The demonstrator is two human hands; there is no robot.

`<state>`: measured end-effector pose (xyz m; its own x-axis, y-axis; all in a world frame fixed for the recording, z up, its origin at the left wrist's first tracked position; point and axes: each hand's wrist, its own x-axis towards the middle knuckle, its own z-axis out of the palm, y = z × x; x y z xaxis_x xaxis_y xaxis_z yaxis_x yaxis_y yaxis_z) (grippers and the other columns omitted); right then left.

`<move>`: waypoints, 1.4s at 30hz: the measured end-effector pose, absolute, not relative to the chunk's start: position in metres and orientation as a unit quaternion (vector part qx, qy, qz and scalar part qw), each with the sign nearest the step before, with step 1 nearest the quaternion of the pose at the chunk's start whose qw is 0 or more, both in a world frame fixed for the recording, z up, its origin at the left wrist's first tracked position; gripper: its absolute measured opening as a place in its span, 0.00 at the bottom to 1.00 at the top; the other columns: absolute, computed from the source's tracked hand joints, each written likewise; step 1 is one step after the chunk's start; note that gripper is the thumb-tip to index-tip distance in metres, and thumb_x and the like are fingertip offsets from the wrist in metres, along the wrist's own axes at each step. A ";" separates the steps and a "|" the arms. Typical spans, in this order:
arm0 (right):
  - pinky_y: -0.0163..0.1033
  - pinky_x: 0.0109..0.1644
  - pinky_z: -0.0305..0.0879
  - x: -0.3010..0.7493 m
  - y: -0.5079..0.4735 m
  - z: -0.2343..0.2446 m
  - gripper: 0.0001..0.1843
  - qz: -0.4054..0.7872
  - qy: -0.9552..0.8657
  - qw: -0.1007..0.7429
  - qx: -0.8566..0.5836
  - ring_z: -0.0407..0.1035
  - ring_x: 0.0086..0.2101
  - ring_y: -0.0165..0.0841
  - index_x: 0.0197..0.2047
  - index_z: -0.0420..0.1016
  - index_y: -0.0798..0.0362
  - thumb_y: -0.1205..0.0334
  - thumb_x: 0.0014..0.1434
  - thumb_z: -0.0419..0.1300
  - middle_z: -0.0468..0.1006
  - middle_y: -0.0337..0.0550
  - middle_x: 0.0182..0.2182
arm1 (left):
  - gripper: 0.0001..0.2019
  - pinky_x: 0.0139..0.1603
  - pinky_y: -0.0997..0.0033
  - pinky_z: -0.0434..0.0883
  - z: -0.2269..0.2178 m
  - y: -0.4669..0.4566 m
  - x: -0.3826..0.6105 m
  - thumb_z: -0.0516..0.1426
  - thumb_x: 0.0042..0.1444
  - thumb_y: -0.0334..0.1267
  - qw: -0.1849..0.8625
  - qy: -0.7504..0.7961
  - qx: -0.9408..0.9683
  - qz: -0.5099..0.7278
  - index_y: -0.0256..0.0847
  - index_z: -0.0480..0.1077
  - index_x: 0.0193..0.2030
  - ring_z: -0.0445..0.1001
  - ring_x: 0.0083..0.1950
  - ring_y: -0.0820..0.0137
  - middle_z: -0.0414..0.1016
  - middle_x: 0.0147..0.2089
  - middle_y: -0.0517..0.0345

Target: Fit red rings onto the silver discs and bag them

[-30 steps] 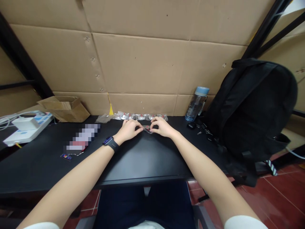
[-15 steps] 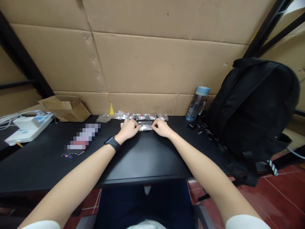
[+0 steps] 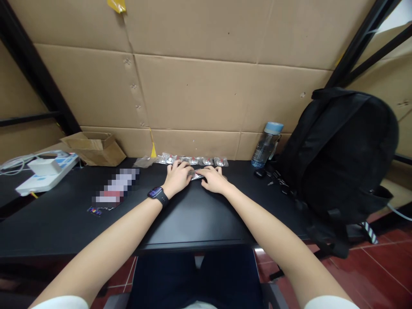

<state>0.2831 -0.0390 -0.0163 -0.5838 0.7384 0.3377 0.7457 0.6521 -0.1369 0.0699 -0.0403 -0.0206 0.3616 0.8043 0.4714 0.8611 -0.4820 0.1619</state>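
A small clear plastic bag [image 3: 195,175] lies near the back of the black table, mostly covered by my hands. My left hand [image 3: 178,177] curls its fingers over the bag's left part, and a dark watch is on that wrist. From the other side, my right hand [image 3: 213,179] bends its fingers onto the right part of it. What the bag contains is hidden. Just behind my hands, a row of several small clear packets [image 3: 193,160] with red marks runs along the cardboard wall. A flattened clear bag [image 3: 144,162] lies at the row's left end.
On the left are a power strip [image 3: 48,176], an open brown paper bag [image 3: 104,150] and a blurred-out flat item [image 3: 116,189]. A water bottle [image 3: 265,145], keys [image 3: 272,179] and a large black backpack [image 3: 344,159] stand or lie on the right. Cardboard [image 3: 193,94] walls the back.
My hands have gone from pinching the bag's two ends to lying over it, fingers further across, so less of it shows. The view has shifted slightly.
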 end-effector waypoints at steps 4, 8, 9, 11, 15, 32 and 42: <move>0.51 0.55 0.49 0.283 -0.038 -0.014 0.17 0.006 -0.886 0.175 -0.429 0.66 0.53 0.45 0.54 0.76 0.46 0.66 0.62 0.60 0.80 0.46 0.51 | 0.15 0.59 0.45 0.57 -0.021 -0.035 0.068 0.52 0.64 0.37 0.001 -0.486 -0.854 -0.184 0.51 0.78 0.51 0.67 0.61 0.53 0.79 0.54 0.53; 0.51 0.55 0.47 0.286 -0.035 -0.012 0.13 0.013 -0.885 0.170 -0.434 0.66 0.52 0.43 0.52 0.77 0.45 0.64 0.67 0.58 0.81 0.46 0.48 | 0.17 0.60 0.45 0.55 -0.018 -0.035 0.065 0.50 0.68 0.50 -0.033 -0.480 -0.860 -0.169 0.55 0.78 0.51 0.66 0.64 0.51 0.80 0.53 0.55; 0.51 0.55 0.47 0.287 -0.035 -0.011 0.12 0.019 -0.882 0.174 -0.437 0.66 0.52 0.43 0.52 0.78 0.45 0.63 0.68 0.57 0.81 0.46 0.48 | 0.17 0.61 0.46 0.54 -0.017 -0.036 0.065 0.51 0.66 0.54 -0.034 -0.477 -0.861 -0.173 0.55 0.78 0.52 0.65 0.64 0.50 0.80 0.53 0.55; 0.50 0.54 0.47 0.289 -0.034 -0.011 0.13 0.031 -0.874 0.191 -0.445 0.68 0.50 0.42 0.52 0.78 0.44 0.61 0.71 0.54 0.82 0.46 0.47 | 0.16 0.61 0.47 0.53 -0.017 -0.038 0.066 0.56 0.63 0.54 -0.023 -0.472 -0.861 -0.190 0.54 0.76 0.52 0.66 0.64 0.50 0.80 0.52 0.54; 0.49 0.54 0.45 0.292 -0.033 -0.009 0.13 0.055 -0.862 0.232 -0.448 0.71 0.47 0.40 0.49 0.80 0.43 0.58 0.72 0.53 0.83 0.43 0.44 | 0.10 0.61 0.49 0.54 -0.018 -0.040 0.070 0.55 0.65 0.44 -0.019 -0.479 -0.847 -0.231 0.51 0.75 0.50 0.73 0.56 0.55 0.82 0.48 0.55; 0.42 0.48 0.49 0.311 -0.021 0.006 0.06 0.076 -0.717 0.362 -0.591 0.75 0.35 0.34 0.34 0.78 0.49 0.65 0.55 0.60 0.83 0.37 0.30 | 0.12 0.51 0.64 0.68 0.008 0.069 0.034 0.63 0.58 0.43 -0.097 -0.696 -0.676 -0.222 0.46 0.78 0.47 0.78 0.53 0.57 0.83 0.49 0.53; 0.41 0.46 0.56 0.321 -0.021 0.011 0.06 0.068 -0.752 0.332 -0.565 0.75 0.36 0.35 0.34 0.79 0.50 0.67 0.55 0.60 0.82 0.38 0.31 | 0.22 0.59 0.48 0.61 -0.006 0.063 0.030 0.65 0.53 0.51 0.108 -0.689 -0.679 -0.229 0.42 0.73 0.51 0.71 0.58 0.46 0.77 0.54 0.40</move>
<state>0.3214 -0.0206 0.0113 -0.1408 0.8955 0.4223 0.8058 0.3515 -0.4767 0.0300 0.0631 -0.0059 -0.0543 0.8861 0.4602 0.9852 -0.0276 0.1693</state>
